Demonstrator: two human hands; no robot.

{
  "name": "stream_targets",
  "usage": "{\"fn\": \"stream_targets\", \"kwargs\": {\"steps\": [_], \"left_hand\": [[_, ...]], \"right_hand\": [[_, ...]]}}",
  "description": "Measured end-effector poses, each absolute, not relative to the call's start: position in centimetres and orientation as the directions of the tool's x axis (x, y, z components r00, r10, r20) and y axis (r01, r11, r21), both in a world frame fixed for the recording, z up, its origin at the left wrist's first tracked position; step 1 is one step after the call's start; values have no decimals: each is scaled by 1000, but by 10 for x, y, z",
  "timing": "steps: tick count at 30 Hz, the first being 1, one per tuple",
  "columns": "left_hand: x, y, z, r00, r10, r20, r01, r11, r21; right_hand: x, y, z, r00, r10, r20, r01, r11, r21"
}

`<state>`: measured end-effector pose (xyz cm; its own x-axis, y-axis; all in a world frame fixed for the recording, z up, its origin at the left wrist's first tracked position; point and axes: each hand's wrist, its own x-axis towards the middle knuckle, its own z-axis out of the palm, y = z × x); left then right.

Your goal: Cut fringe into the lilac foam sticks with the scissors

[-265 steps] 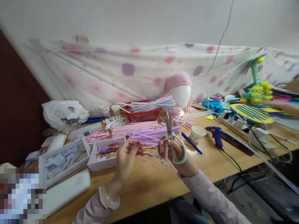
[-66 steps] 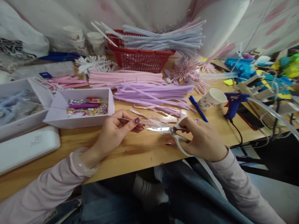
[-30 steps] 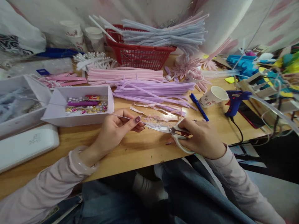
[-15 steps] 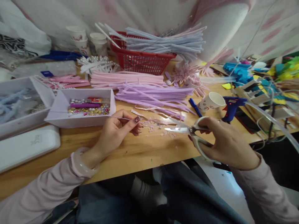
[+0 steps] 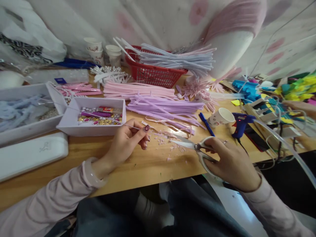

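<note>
My left hand (image 5: 128,138) is closed, thumb and fingers pinching a thin, pale pipe cleaner (image 5: 112,121) that runs left over the small white box (image 5: 90,130). Much of its fuzz looks trimmed off, and its held end is hidden by my fingers. In my right hand (image 5: 230,161) are scissors (image 5: 184,144) with white handles, their blades parted and pointing left, apart from my left fingers. Lilac fuzz clippings (image 5: 161,140) lie on the wooden table (image 5: 148,168) between both hands. Behind them rests a bundle of purple pipe cleaners (image 5: 163,106), beside curled paper strips (image 5: 176,129).
A blue pen (image 5: 206,124), paper cup (image 5: 222,117) and blue glue gun (image 5: 240,124) stand right of the bundle. Behind is a red basket (image 5: 158,77) with pale blue pipe cleaners. A white case (image 5: 32,154) lies front left. Another person's hand (image 5: 301,107) shows far right.
My right hand has drawn the scissors rightward, away from my left fingers, where the blades were a second ago. My left hand keeps its pinch. Earliest, the scissors pointed up.
</note>
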<state>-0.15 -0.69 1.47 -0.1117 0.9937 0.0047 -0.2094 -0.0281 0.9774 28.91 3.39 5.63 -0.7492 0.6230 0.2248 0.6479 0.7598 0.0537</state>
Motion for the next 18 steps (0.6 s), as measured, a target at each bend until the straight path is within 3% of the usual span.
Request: {"fn": "stream_targets", "kwargs": {"steps": [4, 11, 18], "left_hand": [[-1, -7, 16, -112, 994, -11, -220, -15, 975], [0, -8, 15, -73, 997, -5, -250, -14, 968], [0, -9, 15, -66, 997, -25, -267, 7, 964]], "right_hand": [[292, 37, 53, -747, 640, 181, 656, 754, 38], [267, 38, 44, -675, 649, 352, 630, 755, -184], [247, 37, 33, -683, 619, 388, 641, 762, -88]]}}
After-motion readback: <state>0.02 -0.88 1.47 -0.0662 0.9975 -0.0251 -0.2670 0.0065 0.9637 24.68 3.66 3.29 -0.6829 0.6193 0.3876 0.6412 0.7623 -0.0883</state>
